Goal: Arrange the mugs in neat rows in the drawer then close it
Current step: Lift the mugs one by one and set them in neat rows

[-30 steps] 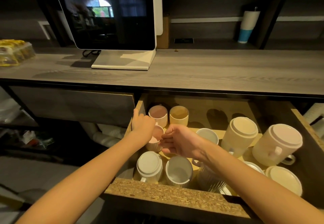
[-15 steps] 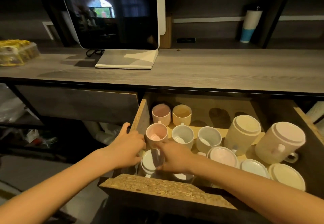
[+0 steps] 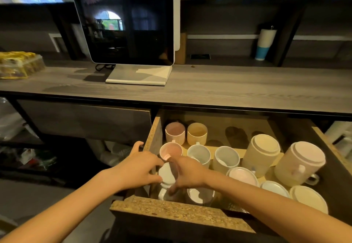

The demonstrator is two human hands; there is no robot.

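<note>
Head view: I see the grey wooden counter (image 3: pixel 228 88) filling the width, with the dark monitor (image 3: pixel 125 20) standing on it, higher in frame than half a second ago because the camera has tipped down. Below it the drawer (image 3: pixel 181 216) is pulled open, as before. Two tall mugs (image 3: pixel 262 153) lie tilted at its right, bases toward me, unmoved. Upright mugs form rows at the left: a pink mug (image 3: pixel 174 131) and yellow mug (image 3: pixel 197 133) at the back, then three in front. Both hands have closed in on an overturned white mug (image 3: pixel 165 176) in the near left corner. My left hand (image 3: pixel 140 166) curls its fingers against the mug's left side; my right hand (image 3: pixel 187 172), motion-blurred, grips its right side.
</note>
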